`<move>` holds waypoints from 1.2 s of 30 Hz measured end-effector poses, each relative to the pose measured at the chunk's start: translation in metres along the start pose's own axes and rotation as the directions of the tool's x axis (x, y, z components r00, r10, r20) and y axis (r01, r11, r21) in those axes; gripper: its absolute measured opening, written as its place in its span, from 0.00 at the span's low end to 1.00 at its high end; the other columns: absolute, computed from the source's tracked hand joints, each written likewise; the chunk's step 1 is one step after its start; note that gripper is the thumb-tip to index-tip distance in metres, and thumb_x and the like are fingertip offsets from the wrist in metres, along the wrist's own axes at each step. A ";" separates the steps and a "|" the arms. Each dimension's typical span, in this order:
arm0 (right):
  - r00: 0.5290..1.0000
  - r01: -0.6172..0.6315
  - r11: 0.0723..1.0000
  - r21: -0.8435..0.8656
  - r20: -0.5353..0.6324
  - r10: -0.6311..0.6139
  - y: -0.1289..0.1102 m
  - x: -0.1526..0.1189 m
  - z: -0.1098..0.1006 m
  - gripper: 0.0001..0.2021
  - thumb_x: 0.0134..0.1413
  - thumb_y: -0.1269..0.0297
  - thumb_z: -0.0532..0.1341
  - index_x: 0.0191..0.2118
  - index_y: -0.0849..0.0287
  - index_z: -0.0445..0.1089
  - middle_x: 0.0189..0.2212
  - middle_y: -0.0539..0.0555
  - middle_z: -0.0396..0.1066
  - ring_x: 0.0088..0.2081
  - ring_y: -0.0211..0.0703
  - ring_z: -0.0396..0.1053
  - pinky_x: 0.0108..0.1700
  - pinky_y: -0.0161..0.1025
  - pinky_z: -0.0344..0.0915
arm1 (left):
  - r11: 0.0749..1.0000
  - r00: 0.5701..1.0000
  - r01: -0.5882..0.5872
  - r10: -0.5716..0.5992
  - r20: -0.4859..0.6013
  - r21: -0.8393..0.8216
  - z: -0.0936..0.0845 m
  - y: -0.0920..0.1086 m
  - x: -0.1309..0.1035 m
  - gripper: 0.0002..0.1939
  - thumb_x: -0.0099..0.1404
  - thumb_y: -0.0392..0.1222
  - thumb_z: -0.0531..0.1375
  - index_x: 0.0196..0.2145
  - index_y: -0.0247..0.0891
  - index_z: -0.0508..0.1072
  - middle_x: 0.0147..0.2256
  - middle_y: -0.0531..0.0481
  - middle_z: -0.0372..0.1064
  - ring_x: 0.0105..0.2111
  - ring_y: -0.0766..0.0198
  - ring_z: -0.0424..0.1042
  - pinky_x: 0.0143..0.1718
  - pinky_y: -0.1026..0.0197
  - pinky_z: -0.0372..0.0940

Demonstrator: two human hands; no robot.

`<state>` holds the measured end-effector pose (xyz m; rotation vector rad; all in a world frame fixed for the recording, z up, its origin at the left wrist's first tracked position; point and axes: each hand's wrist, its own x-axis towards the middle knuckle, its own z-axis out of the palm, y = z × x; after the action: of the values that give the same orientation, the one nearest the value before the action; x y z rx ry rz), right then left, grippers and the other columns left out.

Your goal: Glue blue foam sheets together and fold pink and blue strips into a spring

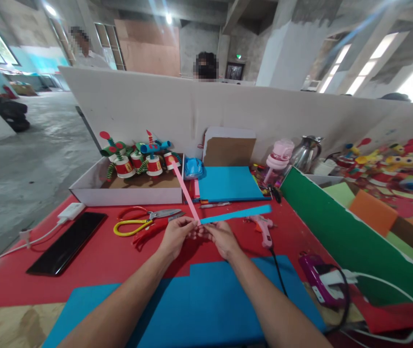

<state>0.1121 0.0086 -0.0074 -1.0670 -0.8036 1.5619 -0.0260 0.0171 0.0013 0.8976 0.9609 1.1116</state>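
Note:
Two long paper strips meet between my fingertips above the red table covering. A pink paper strip [186, 192] runs up and away to the left, and a blue paper strip [241, 212] stretches out to the right. My left hand [177, 237] pinches the joined ends at the pink strip's base. Close beside it, my right hand [221, 238] pinches the near end of the blue strip. The fingertips of both hands almost touch, partly hiding how the ends overlap. Left of my hands lie scissors [132, 227] with yellow and red handles; a pink glue gun [263, 229] lies to the right.
A white box [130, 195] holds several paper-cup figures. Blue sheets [230, 182] lie behind my hands, more blue sheets [224, 299] under my forearms. A black phone [67, 243] is at left, a purple power strip [322, 280] and a green box wall [337, 232] at right.

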 end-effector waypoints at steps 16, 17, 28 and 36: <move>0.988 0.147 0.964 -0.220 -0.024 -0.156 0.003 -0.003 0.004 0.18 0.39 0.48 0.67 0.28 0.59 0.70 0.19 0.48 0.70 0.22 0.37 0.68 0.28 0.35 0.68 | 1.000 0.999 0.012 -0.011 -0.035 0.018 -0.003 -0.007 0.003 0.19 0.40 0.50 0.72 0.24 0.32 0.75 0.18 0.50 0.70 0.16 0.69 0.65 0.19 0.66 0.60; 0.983 0.170 0.957 -0.235 -0.022 -0.180 0.002 -0.004 0.004 0.17 0.39 0.50 0.67 0.28 0.59 0.70 0.19 0.48 0.70 0.22 0.37 0.69 0.29 0.35 0.68 | 0.999 0.999 -0.006 0.008 -0.037 0.039 -0.003 -0.007 0.003 0.19 0.40 0.51 0.72 0.23 0.33 0.75 0.18 0.50 0.71 0.17 0.69 0.65 0.20 0.66 0.60; 0.987 0.127 0.991 -0.031 -0.100 -0.130 0.004 0.000 0.002 0.19 0.34 0.50 0.70 0.28 0.59 0.67 0.21 0.48 0.72 0.24 0.38 0.72 0.33 0.37 0.70 | 0.983 0.990 -0.143 0.141 0.033 0.118 0.006 0.003 -0.007 0.16 0.46 0.46 0.69 0.33 0.36 0.75 0.32 0.47 0.74 0.30 0.63 0.71 0.31 0.62 0.66; 0.996 0.085 0.995 -0.051 0.003 -0.085 0.005 -0.001 0.003 0.20 0.33 0.51 0.71 0.29 0.60 0.69 0.21 0.49 0.72 0.25 0.40 0.73 0.35 0.41 0.72 | 0.976 0.982 -0.160 0.173 -0.080 0.151 0.002 -0.001 -0.001 0.13 0.45 0.45 0.68 0.24 0.36 0.72 0.23 0.54 0.68 0.23 0.68 0.66 0.25 0.66 0.61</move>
<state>0.1077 0.0066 -0.0110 -1.0560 -0.8824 1.4772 -0.0237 0.0156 0.0012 1.0671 1.0672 1.2474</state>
